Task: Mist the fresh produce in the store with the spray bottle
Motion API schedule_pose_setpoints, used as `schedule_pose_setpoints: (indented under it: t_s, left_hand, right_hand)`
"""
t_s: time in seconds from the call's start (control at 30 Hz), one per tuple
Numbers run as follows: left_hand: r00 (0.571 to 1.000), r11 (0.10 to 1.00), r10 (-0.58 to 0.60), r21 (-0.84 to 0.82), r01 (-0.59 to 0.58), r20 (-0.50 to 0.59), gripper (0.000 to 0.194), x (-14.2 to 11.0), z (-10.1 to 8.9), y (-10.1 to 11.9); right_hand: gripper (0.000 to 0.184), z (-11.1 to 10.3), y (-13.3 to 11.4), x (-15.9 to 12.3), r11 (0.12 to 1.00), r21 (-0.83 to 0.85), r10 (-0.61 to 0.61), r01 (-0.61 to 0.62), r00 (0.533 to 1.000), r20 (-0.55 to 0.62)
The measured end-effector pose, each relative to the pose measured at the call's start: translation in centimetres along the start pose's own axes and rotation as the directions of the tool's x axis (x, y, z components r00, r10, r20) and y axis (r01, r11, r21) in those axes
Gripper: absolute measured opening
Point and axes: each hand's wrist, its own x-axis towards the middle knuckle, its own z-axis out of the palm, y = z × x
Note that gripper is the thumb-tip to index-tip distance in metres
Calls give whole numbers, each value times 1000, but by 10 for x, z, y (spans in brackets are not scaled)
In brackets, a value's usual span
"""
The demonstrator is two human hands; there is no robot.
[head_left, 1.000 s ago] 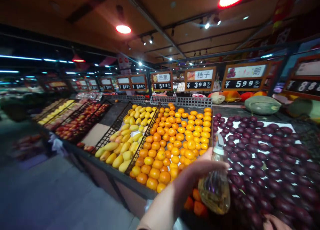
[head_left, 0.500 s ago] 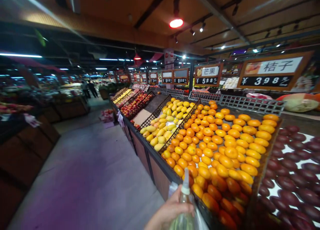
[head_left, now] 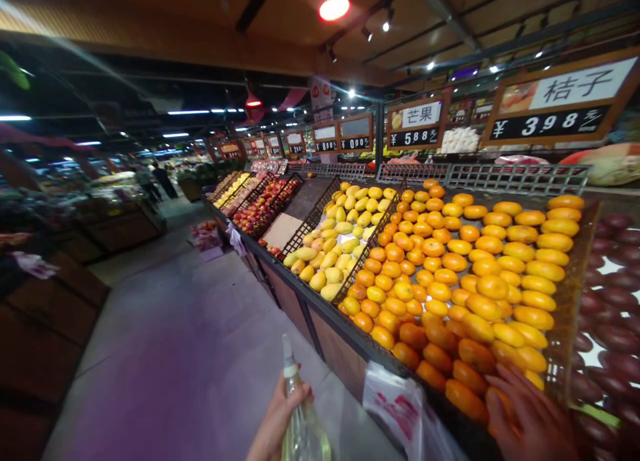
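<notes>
My left hand (head_left: 277,421) is closed around a clear spray bottle (head_left: 300,417) with a white nozzle, held low over the aisle floor beside the fruit stand. My right hand (head_left: 530,421) lies at the bottom right on the front row of the oranges (head_left: 465,281), fingers spread over the fruit. The oranges fill a sloping black bin. To their left lies a bin of yellow mangoes (head_left: 335,247); dark purple fruit (head_left: 610,301) is on the right.
A roll of white plastic bags (head_left: 400,407) hangs at the stand's front edge. Price signs (head_left: 560,104) hang behind the bins. The grey aisle floor (head_left: 180,354) runs leftward, with dark wooden stands (head_left: 45,314) on its left and people far down it.
The view has swung left along the stand. My left hand with the bottle has dropped lower and leftward. My right hand has come into view on the oranges.
</notes>
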Motion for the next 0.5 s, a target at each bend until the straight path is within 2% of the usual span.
schedule_pose_setpoints:
  t_s: [0.07, 0.13, 0.23, 0.3, 0.37, 0.43, 0.5]
  left_hand:
    - [994, 998, 27, 46, -33, 110, 80, 27, -2, 11]
    - [965, 986, 86, 117, -118, 249, 72, 55, -4, 22]
    - [862, 955, 129, 173, -242, 491, 72, 92, -9, 37]
    - [794, 953, 114, 160, -257, 597, 73, 113, -16, 47]
    - [758, 970, 108, 98, -221, 644, 74, 132, -25, 55]
    - [746, 987, 102, 26, -158, 658, 73, 151, -36, 58]
    - [777, 994, 93, -11, -110, 622, 71, 172, -48, 55]
  right_hand:
    - [28, 35, -49, 25, 994, -32, -101, 100, 994, -39]
    - [29, 72, -94, 48, 988, -94, -131, 125, 989, -61]
    - [29, 121, -136, 68, 978, -183, -108, 97, 993, -53]
    - [29, 143, -146, 70, 967, -241, -94, 83, 995, -37]
    - [30, 156, -147, 68, 954, -293, -74, 60, 997, -38]
    - [32, 161, -147, 66, 942, -334, -63, 41, 997, -54]
    - [34, 162, -148, 65, 931, -365, -61, 33, 996, -66]
